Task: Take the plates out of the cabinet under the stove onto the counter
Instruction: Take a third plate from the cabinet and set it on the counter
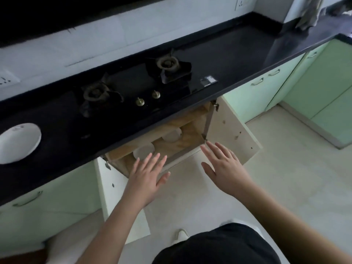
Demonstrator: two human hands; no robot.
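The cabinet (192,130) under the two-burner stove (137,86) stands with both doors swung wide. Inside on its wooden shelf lie two white plates: one at the near left (143,150), one farther right (172,135). A third white plate (18,142) rests on the black counter (238,54) at the far left. My left hand (147,175) hovers open in front of the cabinet, fingertips just short of the near plate. My right hand (223,167) is open too, fingers spread, by the cabinet's right front corner. Neither hand holds anything.
The right door (234,130) juts out onto the pale floor beside my right hand; the left door (116,187) hangs open under my left forearm. Green cabinet fronts (257,96) run along the counter and around the corner at right. A cloth (309,14) hangs at the far right.
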